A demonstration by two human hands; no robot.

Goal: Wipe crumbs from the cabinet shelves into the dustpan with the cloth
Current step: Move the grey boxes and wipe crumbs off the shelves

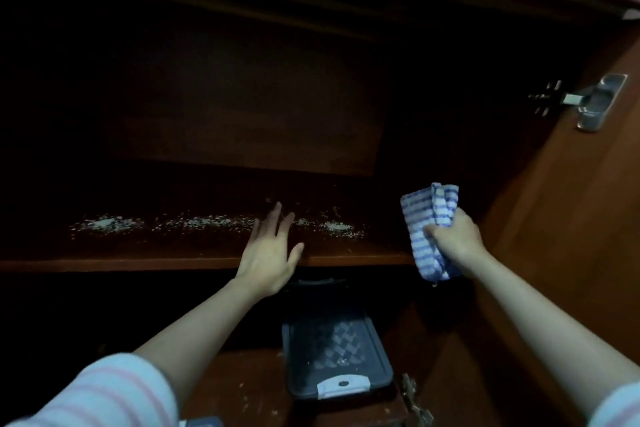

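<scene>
A dark wooden cabinet shelf [173,262] carries a long band of pale crumbs [201,222] across its middle. My left hand [268,256] is flat and open, fingers spread, over the shelf's front edge beside the crumbs. My right hand [453,239] grips a bunched blue-and-white striped cloth [426,215] above the shelf's right end. A dark grey dustpan [298,350] lies on the lower shelf below, between my forearms, with a white tab at its near edge.
The cabinet's open door [571,218] stands at the right with a metal hinge [595,102]. A second hinge [415,399] shows at the bottom right. The cabinet's inside is dim, and a few specks lie on the lower shelf [249,388].
</scene>
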